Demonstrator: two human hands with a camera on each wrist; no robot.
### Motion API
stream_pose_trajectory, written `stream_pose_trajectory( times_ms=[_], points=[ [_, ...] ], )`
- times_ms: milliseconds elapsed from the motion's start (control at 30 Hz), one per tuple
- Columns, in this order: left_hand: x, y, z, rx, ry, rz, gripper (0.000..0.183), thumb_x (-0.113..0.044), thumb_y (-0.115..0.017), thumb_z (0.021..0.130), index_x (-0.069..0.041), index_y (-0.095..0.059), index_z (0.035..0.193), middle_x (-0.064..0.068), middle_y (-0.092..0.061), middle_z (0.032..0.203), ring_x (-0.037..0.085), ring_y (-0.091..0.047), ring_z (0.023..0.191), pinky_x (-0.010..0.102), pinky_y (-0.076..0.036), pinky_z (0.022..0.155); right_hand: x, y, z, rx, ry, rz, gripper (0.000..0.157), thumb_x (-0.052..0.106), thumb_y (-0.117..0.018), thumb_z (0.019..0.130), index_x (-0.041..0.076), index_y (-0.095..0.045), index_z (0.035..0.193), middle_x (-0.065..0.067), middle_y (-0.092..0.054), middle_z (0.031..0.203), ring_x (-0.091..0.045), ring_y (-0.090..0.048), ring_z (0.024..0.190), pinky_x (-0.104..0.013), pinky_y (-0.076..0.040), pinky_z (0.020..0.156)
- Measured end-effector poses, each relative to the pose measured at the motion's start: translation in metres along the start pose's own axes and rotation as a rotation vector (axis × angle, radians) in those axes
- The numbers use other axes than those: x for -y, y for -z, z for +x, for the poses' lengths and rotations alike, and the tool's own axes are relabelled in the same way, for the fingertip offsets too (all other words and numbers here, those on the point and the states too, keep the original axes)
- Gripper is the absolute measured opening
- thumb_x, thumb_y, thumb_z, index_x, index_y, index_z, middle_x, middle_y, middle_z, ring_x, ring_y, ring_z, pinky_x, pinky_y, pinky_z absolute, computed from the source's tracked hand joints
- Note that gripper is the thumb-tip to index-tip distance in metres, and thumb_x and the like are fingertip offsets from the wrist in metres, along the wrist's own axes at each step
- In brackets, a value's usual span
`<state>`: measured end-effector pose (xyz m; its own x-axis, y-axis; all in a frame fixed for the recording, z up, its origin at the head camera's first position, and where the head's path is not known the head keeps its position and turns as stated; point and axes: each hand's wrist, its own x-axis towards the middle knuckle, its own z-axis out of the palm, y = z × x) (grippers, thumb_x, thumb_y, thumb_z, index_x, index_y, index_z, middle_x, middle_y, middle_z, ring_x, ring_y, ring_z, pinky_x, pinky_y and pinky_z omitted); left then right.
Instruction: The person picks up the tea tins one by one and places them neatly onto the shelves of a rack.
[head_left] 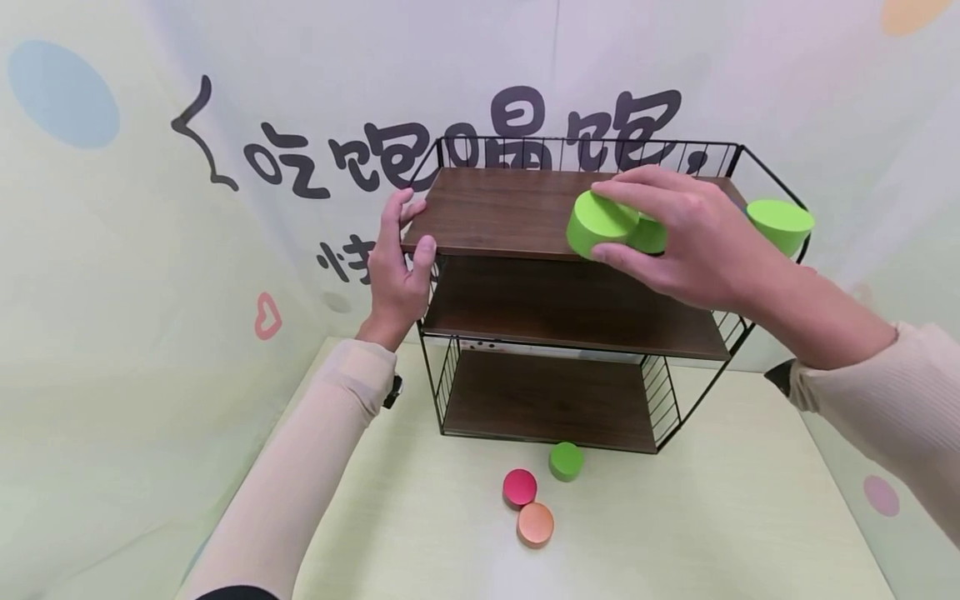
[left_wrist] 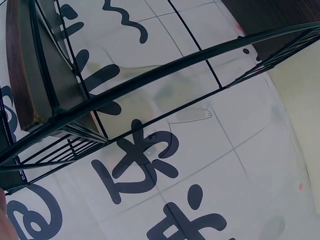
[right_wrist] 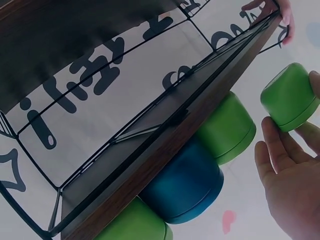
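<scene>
On the pale table (head_left: pixel 735 467) stands a black wire rack (head_left: pixel 502 208) with three dark wooden boards. The left hand (head_left: pixel 397 279) grips the rack at the left front corner of its top board. The grip of the right hand (head_left: pixel 690 229) is clasping a green cylinder (head_left: pixel 600 223) in the air, above this board. There, one blue cylinder (right_wrist: pixel 185 180) stands between two other green cylinders (right_wrist: pixel 230 127). Before the rack are small round pieces: green (head_left: pixel 566 461), red (head_left: pixel 520 487), orange (head_left: pixel 536 523).
</scene>
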<state>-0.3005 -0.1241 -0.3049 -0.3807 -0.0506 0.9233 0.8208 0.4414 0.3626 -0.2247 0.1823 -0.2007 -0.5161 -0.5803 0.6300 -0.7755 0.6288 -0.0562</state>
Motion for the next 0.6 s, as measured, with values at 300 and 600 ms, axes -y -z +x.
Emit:
stream_pose_trajectory(
  times_ms=[300, 600],
  points=[
    [0.032, -0.005, -0.005, -0.002, -0.01, 0.027, 0.056, -0.029, -0.046, 0.09, 0.004, -0.048, 0.135, 0.02, -0.065, 0.122, 0.029, -0.059, 0.12, 0.044, -0.043, 0.096, -0.009, -0.005, 0.006, 0.043, -0.098, 0.013, 0.054, 0.016, -0.079, 0.084, 0.001, -0.062, 0.133, -0.019, -0.063, 0.126, -0.035, -0.062, 0.105, -0.044, -0.047, 0.078],
    [0.035, -0.005, -0.006, -0.001, -0.014, 0.018, 0.057, -0.032, -0.047, 0.089, -0.001, -0.049, 0.137, 0.014, -0.066, 0.124, 0.025, -0.059, 0.121, 0.048, -0.044, 0.093, -0.016, -0.009, 0.009, 0.115, -0.174, 0.024, 0.053, 0.021, -0.074, 0.088, 0.003, -0.059, 0.136, -0.02, -0.06, 0.129, -0.037, -0.056, 0.11, -0.049, -0.042, 0.085]
  ],
)
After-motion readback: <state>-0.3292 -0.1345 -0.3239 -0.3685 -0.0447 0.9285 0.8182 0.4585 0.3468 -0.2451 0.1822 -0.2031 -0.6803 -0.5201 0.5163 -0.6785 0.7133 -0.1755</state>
